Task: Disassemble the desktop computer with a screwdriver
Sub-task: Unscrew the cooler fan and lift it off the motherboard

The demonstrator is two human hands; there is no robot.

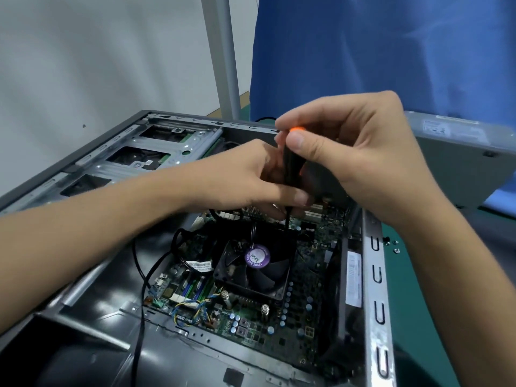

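An open desktop computer case (374, 275) lies on its side on a green table, its motherboard (307, 303) exposed. A black CPU fan (259, 266) with a purple label sits in the middle of the board. A black screwdriver (290, 169) with an orange cap stands upright, its tip at the fan's far right corner. My right hand (357, 155) pinches the top of the handle with thumb and fingers. My left hand (251, 180) grips the lower handle and shaft just above the fan. The screw under the tip is hidden.
Metal drive bays (156, 152) fill the case's far left. Black and coloured cables (139, 303) run across the near left of the board. A grey panel (458, 155) lies at the right. A few loose screws (395, 247) rest on the green table beside the case. Blue fabric (391, 51) hangs behind.
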